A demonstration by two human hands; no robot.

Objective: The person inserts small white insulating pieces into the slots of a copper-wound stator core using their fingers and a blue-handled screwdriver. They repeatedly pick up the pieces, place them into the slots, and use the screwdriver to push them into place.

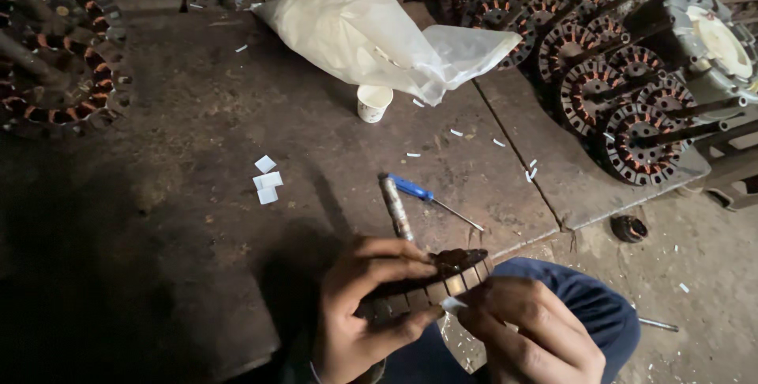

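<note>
My left hand [359,305] grips a round, dark motor stator core [433,281] by its rim, holding it on edge over my lap at the table's front edge. A metal shaft [396,206] sticks up from the core toward the table. My right hand [533,329] is at the core's lower right rim, its fingertips pinching a small white paper slip [452,303] against the slots. A blue-handled screwdriver [430,197] lies on the table just beyond the core.
Small white paper pieces [267,179] lie on the dark worktable [158,194]. A white cup [373,103] and a crumpled plastic bag [379,37] sit further back. Wound copper stators are stacked at right [624,92] and at far left [55,60]. My blue trouser leg [584,297] is below.
</note>
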